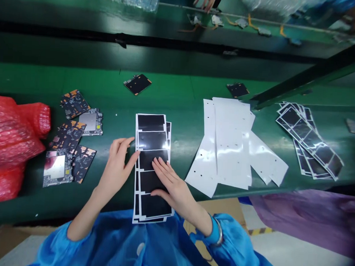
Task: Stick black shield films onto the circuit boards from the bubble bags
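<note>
Blue smock (124, 239), at the near edge, both sleeves reaching forward. Stack of black-panelled, white-bordered sheets (150, 141), lengthwise on the green bench (184, 114), directly before the person, near end against the smock; lower sheets show past the top one, edges uneven. Handling, as judged: light, flat pressure on the glossy panels, with the left thumb and fingertips on the white border, suits squaring the edges without creases or smudges. Right hand (175, 187): palm down, slanting in from the right, fingers extended and slightly apart on the upper sheet's middle panels, thumb spread away, nothing pinched. Left hand (115, 169): wrist low, beside the stack's left edge, fingers gently curled and close together, thumb well apart with its tip at the border; whether it presses, cannot tell. Loose pile of white sheets (231, 146), right of the stack, overlapping at angles. Second pile of black-panelled sheets (313, 143), farther right, fanned. Cluster of circuit boards (75, 104), left, overlapping; red bubble wrap (14, 143) beyond them at far left. Two dark boards (137, 84), (237, 89), well apart, farther back. Co-worker's hand (209, 0), at the top, partly cut off.
</note>
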Tool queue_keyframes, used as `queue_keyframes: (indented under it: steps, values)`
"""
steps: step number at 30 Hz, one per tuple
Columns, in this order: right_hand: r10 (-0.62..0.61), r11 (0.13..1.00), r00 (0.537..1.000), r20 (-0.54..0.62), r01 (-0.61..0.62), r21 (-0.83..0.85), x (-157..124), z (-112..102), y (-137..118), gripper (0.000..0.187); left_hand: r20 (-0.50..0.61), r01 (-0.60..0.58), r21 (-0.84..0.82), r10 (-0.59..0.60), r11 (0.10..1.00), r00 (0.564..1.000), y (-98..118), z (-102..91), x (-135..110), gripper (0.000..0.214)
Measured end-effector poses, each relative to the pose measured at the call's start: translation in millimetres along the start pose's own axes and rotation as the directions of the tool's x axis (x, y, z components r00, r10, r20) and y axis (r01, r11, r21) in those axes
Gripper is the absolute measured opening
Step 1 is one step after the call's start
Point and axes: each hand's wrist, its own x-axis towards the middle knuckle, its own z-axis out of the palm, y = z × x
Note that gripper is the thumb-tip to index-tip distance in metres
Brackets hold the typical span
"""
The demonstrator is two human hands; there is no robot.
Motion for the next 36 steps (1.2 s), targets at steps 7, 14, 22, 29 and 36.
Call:
queue_keyframes:
  steps: [7,14,22,29,36]
  values:
    - [-0.003,0.998,1.0,-0.023,0.004,0.057,-1,4,-2,0.084,0.147,-0.081,0.213,0.05,0.974,0.988,5,6.6,43,0.077]
    - [-0.035,0.999,0.999,0.03,0.033,0.037,-2,-5,0,0.079,0.274,-0.201,0.308,0.115,0.93,0.955,4,18.3,100,0.095]
    - [-0.025,0.995,0.999,0.025,0.023,0.1,20,-51,13,0.067,0.143,-0.32,0.223,0.294,0.921,0.945,-9,31.1,79,0.054]
    - [0.108,0.993,0.99,-0.092,-0.111,-0.028,119,-74,87,0.076,0.097,-0.322,0.221,0.308,0.921,0.947,-11,35.8,71,0.047]
    - [0.141,0.99,0.985,-0.099,-0.138,0.032,153,-67,112,0.049,0.043,-0.329,0.177,0.327,0.928,0.944,-14,34.4,69,0.044]
